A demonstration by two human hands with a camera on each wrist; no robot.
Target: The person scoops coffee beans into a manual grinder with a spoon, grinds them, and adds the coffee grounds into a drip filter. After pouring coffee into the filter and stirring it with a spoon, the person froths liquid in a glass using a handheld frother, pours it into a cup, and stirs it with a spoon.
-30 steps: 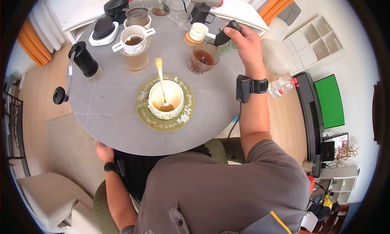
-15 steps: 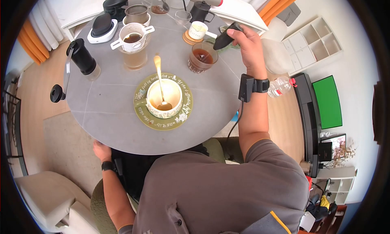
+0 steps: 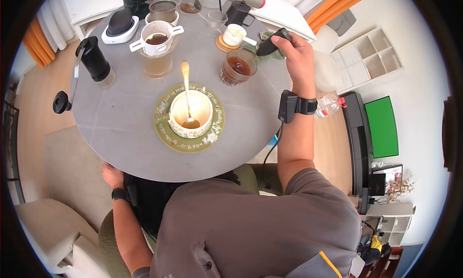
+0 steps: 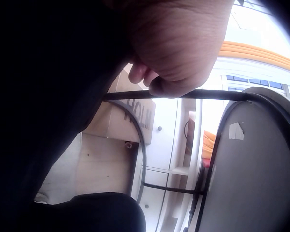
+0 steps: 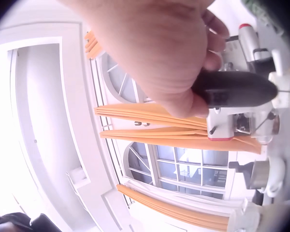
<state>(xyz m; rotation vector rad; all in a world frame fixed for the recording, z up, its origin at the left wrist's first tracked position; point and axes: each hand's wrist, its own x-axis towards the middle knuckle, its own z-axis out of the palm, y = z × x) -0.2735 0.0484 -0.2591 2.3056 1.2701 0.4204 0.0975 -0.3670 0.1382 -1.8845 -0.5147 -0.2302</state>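
My right hand [image 3: 300, 56] grips a black handheld milk frother [image 3: 266, 47], tilted above a ribbed glass [image 3: 238, 68] of brown drink. A thin wire leaves the frother's tip in the right wrist view. In front of me a floral cup [image 3: 191, 115] with a gold spoon [image 3: 186, 87] leaning in it stands on a green lettered saucer [image 3: 166, 138]. Down beside the table's near left edge is my left hand [image 3: 113, 175]. In the left wrist view its fingers curl at a thin black bar [image 4: 212, 94] under the tabletop, with the thumb over the bar.
On the round grey table [image 3: 125, 128] stand a black hand grinder [image 3: 94, 61], a white strainer [image 3: 156, 39] over a glass, a scale [image 3: 119, 34], a small white cup [image 3: 234, 34] and a black kettle [image 3: 238, 13]. A plastic bottle [image 3: 328, 107] lies beyond my right forearm.
The frother has dipped lower and drawn slightly away from over the glass, its tip now at the rim's right side. The view has shifted a little; the left hand stays by the table edge.
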